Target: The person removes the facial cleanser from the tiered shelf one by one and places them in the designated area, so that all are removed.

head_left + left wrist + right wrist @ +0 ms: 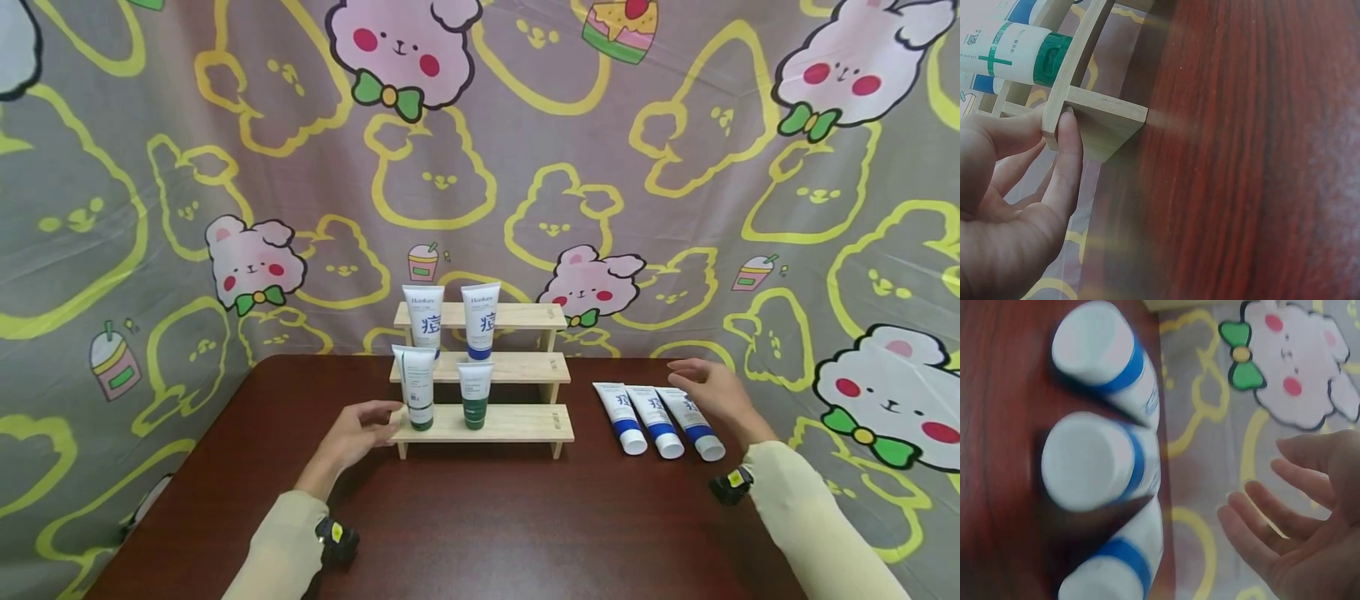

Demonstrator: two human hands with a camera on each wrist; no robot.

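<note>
My left hand (360,429) pinches the left end of the lowest step of a three-step wooden display stand (517,422); in the left wrist view the thumb and a finger meet across the board (1055,122). On that step stand a white tube with a green cap (417,387) and a smaller white-and-green tube (474,400). Two white tubes with blue bands (424,321) (481,321) stand on the middle step. My right hand (712,392) hovers, fingers relaxed and holding nothing, by the rightmost of three white-and-blue tubes (684,408) lying side by side.
A dark red-brown wooden table (480,525) carries everything. Behind it hangs a cartoon-print cloth (480,167), close to the table's back edge. The top step (517,315) of the stand is just in front of the cloth.
</note>
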